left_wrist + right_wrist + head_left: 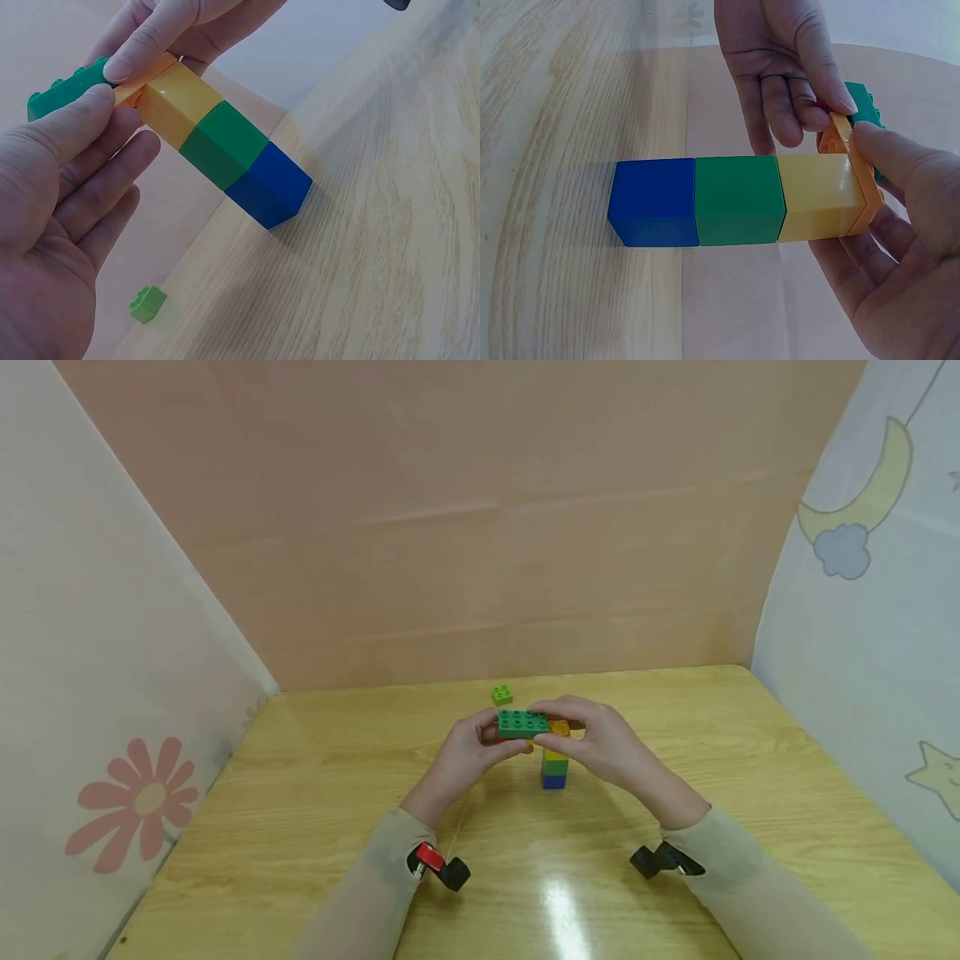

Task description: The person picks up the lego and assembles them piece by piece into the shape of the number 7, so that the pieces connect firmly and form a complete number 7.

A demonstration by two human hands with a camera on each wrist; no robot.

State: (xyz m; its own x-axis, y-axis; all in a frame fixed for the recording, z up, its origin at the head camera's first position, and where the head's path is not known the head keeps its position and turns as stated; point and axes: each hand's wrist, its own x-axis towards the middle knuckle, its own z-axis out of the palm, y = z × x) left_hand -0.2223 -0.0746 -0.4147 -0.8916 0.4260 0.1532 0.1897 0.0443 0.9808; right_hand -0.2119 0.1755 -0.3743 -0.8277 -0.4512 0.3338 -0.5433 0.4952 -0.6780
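A tower of toy building bricks stands upright on the table: a blue brick [656, 202] at the bottom, a green block [739, 199], then a yellow block [817, 195]. A thin orange brick [870, 184] lies on top and juts out to the left. Over its jutting part sits a long dark green brick [517, 723] with studs up. My left hand [465, 752] pinches that brick's left part between thumb and fingers. At its right end, my right hand [600, 739] pinches it, thumb at the near side. A bit of red shows under it, mostly hidden by fingers.
A small lime green brick [502, 695] lies behind the tower, near the table's back edge. The wooden table [337, 768] meets a pinkish backdrop [480, 568] behind and patterned cloths at both sides. A black camera [453, 872] juts from the left wrist.
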